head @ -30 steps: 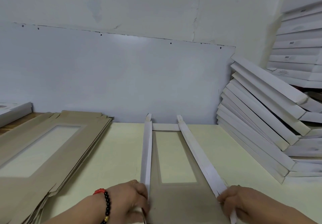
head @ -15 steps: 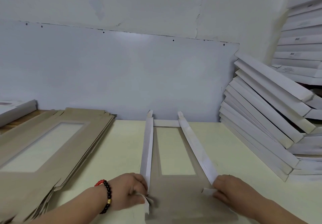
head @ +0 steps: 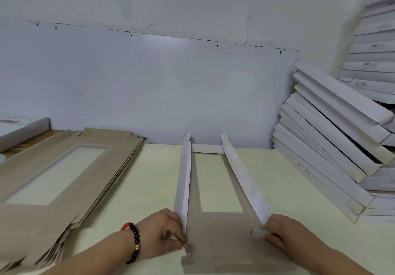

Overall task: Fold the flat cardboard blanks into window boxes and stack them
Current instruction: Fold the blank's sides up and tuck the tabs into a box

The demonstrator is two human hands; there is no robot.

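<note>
A half-folded window box (head: 215, 229) lies in front of me, brown inside, with a rectangular window and both long white side walls standing up. My left hand (head: 164, 235), with a bead bracelet on the wrist, grips the near end of the left wall (head: 183, 180). My right hand (head: 284, 235) holds the near end of the right wall (head: 245, 180) and pinches a small white end tab (head: 257, 233) turned inward. A pile of flat brown blanks (head: 64, 167) lies at the left.
Several finished white boxes (head: 333, 146) lean in a slanted stack at the right, with more stacked (head: 376, 56) behind them. Another white box (head: 23, 129) sits at the far left. A pale wall panel (head: 149, 86) closes off the back of the yellowish table (head: 156, 180).
Both hands have slid slightly along the walls' near ends. The small tab at the right wall has been folded further inward, and the loose flap at the left hand is tucked down.
</note>
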